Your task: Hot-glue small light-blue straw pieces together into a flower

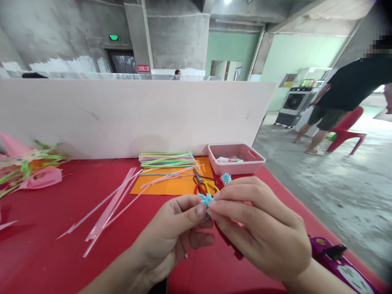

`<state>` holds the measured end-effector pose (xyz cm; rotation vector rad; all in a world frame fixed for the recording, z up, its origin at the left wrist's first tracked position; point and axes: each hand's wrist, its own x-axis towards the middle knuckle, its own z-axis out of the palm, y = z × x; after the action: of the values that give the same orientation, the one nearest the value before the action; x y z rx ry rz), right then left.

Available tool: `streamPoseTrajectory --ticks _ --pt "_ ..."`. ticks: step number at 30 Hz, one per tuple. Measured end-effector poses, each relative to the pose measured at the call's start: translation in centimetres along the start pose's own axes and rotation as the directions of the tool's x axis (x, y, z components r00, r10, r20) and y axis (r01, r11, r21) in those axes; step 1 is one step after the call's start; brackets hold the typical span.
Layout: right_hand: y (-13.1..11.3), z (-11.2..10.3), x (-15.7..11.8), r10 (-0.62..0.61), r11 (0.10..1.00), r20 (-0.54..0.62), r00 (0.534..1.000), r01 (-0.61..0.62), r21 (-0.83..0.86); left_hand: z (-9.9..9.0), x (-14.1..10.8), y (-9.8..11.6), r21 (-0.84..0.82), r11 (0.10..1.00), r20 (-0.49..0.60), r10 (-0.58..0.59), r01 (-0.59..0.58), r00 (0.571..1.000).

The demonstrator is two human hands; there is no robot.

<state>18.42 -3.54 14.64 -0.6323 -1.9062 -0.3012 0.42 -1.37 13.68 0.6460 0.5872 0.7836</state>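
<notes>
Between my two hands is a small light-blue flower (206, 199) with narrow petals, possibly of folded straw. My left hand (174, 228) pinches it from the left with thumb and forefinger, the other fingers curled below. From the right, the fingertips of my right hand (260, 224) close on its petals. Just beyond my right fingers lies another blue flower (226, 178) with a pale centre. Scissors (200, 179) with red and yellow handles rest behind my fingertips, partly hidden by them. A tiny blue tip shows under my left hand.
Bundled coloured straws (167, 160) lie on an orange sheet (171, 188). Loose pink straws (113, 204) are at left, near paper bouquets (33, 167). A pink basket (235, 165) stands against a white partition (137, 118). A purple device (339, 265) is at right. A person (352, 85) stands beyond.
</notes>
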Motion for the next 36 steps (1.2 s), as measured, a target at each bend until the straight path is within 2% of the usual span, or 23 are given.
streamPoseTrajectory --ticks 5,9,13,19,26,30,33,36 --pt "-0.1 0.2 0.2 0.058 0.990 -0.082 0.995 -0.046 0.131 0.2 -0.1 -0.1 -0.129 0.991 -0.033 0.025 -0.029 0.999" --pt "-0.4 0.6 0.2 0.105 0.977 -0.052 0.993 -0.094 0.194 0.2 -0.3 -0.2 -0.183 0.982 -0.021 0.050 -0.053 0.999" --pt "-0.7 0.9 0.3 0.144 0.960 -0.037 0.989 -0.130 0.247 0.0 -0.3 -0.6 -0.174 0.980 0.025 0.100 -0.094 0.995" --pt "-1.0 0.9 0.2 0.178 0.952 -0.021 0.984 -0.167 0.258 0.4 -0.4 -1.0 -0.121 0.971 0.031 0.210 -0.205 0.977" --pt "-1.0 1.2 0.0 0.177 0.948 -0.059 0.982 -0.155 0.277 0.6 -0.5 -1.0 -0.164 0.963 -0.003 0.216 -0.214 0.976" --pt "-1.0 1.6 -0.1 0.278 0.914 -0.078 0.957 -0.239 0.328 0.7 -0.3 -1.1 -0.187 0.960 -0.024 0.210 -0.210 0.977" --pt "-1.1 1.8 -0.1 0.334 0.899 -0.065 0.940 -0.297 0.323 0.9 -0.1 -1.2 -0.153 0.950 -0.036 0.270 -0.272 0.962" --pt "-1.2 1.8 -0.2 0.328 0.912 -0.078 0.942 -0.294 0.285 1.0 -0.1 -1.3 -0.079 0.917 -0.059 0.386 -0.390 0.920"
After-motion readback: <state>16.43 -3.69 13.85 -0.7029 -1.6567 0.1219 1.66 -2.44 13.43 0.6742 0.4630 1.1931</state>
